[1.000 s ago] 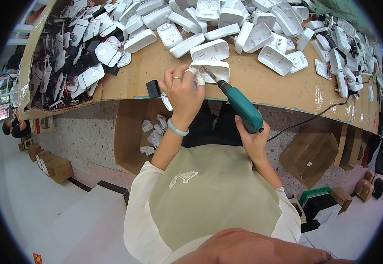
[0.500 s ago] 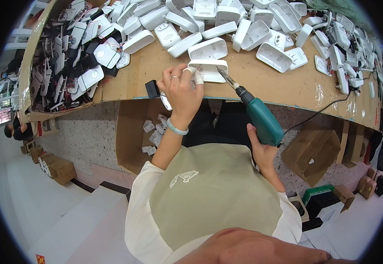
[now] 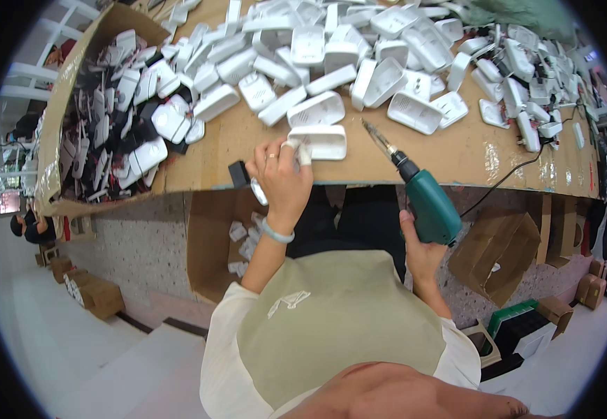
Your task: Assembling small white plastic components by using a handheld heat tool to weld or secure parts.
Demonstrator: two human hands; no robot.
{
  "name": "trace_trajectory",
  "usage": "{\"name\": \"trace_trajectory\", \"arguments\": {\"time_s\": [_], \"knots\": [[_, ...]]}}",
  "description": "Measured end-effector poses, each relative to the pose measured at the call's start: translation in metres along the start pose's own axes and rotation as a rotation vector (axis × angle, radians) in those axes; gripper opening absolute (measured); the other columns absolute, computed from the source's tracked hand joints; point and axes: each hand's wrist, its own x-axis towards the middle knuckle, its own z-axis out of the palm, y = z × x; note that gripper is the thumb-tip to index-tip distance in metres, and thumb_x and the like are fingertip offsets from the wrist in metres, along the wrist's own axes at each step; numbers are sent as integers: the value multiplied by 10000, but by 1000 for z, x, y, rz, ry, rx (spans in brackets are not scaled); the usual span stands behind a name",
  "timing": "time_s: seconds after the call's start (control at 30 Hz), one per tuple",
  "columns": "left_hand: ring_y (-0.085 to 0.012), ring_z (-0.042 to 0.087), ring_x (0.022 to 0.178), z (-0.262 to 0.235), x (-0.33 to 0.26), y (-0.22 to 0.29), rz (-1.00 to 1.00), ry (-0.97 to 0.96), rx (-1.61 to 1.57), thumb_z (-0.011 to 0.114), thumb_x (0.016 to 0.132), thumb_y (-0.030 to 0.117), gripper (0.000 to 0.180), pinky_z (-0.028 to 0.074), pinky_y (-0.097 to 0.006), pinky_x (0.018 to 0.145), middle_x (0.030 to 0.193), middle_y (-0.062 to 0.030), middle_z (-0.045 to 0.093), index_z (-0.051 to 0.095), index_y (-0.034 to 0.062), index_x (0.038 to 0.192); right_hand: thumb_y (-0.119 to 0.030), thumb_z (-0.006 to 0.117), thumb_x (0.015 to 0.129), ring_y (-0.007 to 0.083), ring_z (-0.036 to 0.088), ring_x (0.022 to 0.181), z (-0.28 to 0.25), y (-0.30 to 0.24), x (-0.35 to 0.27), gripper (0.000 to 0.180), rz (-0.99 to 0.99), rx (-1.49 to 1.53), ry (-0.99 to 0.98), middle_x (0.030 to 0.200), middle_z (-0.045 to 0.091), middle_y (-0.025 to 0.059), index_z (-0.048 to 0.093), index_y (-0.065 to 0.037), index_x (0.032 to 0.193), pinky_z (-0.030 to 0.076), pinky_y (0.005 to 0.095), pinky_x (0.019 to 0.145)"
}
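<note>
— At twelve o'clock of left hand (image 3: 284, 183): white oblong plastic casing (image 3: 319, 142) on brown surface (image 3: 457, 150), fingers pressed on it?

— Yes. Teal electric screwdriver (image 3: 422, 199), clenched in right hand (image 3: 418, 248), now lifted off, drawn back toward four o'clock; screw likely driven.

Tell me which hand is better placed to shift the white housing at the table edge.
Left. The left hand already rests on the white housing at the edge of the wooden table. The right hand is lower, below the edge, and grips the green electric screwdriver, so it is not free.

head view | looks steeply down from above | close over workbench (image 3: 457, 150) edge | fisheye-bent rim
</note>
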Motion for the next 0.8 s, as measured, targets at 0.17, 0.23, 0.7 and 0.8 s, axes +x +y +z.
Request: {"name": "trace_trajectory", "arguments": {"time_s": [0.17,0.23,0.7,0.8], "knots": [[-358,562,1032,-3,-6,-2,-39,-81,-32,663,732,78,259,370,-464,908,1065,-140,665,664,17,984,-52,821,849,93,665,771,-3,9,-1,178,67,61,19,862,720,32,705,20,963,532,256,731],[-368,561,993,-4,-8,-4,-22,-77,-55,660,732,77,273,395,-490,888,1029,-154,656,657,9,996,-70,820,856,94,671,777,-3,10,-1,182,65,61,21,860,722,27,706,22,964,533,259,736],[-368,612,785,-5,1,-5,-12,-4,-188,687,852,118,113,435,-461,738,818,-146,638,642,29,904,-63,808,864,94,656,792,-2,14,4,197,45,109,37,895,699,14,689,1,1009,532,266,749],[-367,619,814,-9,0,-5,-53,-66,-205,684,826,105,120,428,-460,747,849,-147,644,642,30,909,-63,806,864,92,652,792,-1,12,5,207,19,74,50,896,697,15,686,1,1021,525,264,744]]}}
